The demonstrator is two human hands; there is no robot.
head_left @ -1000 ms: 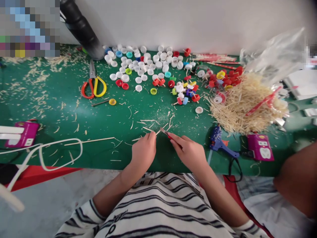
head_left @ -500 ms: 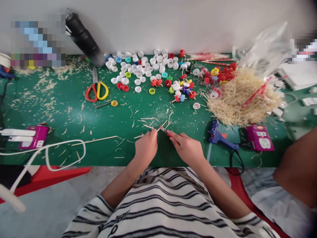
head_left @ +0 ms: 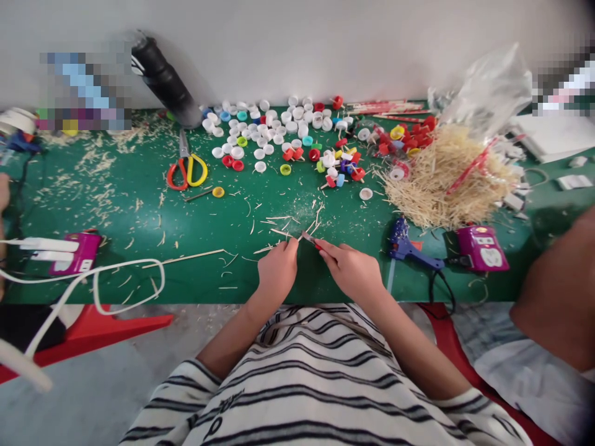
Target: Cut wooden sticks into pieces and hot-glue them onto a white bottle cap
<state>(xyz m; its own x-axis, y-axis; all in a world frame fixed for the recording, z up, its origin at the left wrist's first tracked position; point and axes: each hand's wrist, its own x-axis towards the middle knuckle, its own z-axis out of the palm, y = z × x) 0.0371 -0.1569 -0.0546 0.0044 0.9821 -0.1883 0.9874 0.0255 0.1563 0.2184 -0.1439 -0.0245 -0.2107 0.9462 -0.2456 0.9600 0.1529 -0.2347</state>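
My left hand (head_left: 277, 272) is closed around a thin wooden stick (head_left: 279, 233) at the near edge of the green table (head_left: 139, 223). My right hand (head_left: 353, 269) grips a small red-handled cutter (head_left: 310, 240), whose metal tip meets the stick just past my left fingers. Short wood slivers and shavings (head_left: 288, 220) lie scattered on the table right in front of both hands.
Many white and coloured bottle caps (head_left: 274, 133) cover the far middle. Red-and-yellow scissors (head_left: 187, 168) lie left of them. A heap of sticks (head_left: 446, 179) with a plastic bag, a blue glue gun (head_left: 409, 249), purple power strips (head_left: 478, 248) and another person's arm (head_left: 558, 285) are at right.
Both hands stay together on the stick and cutter with barely any shift. The view has tilted, so the table sits slightly lower and further right in the picture.
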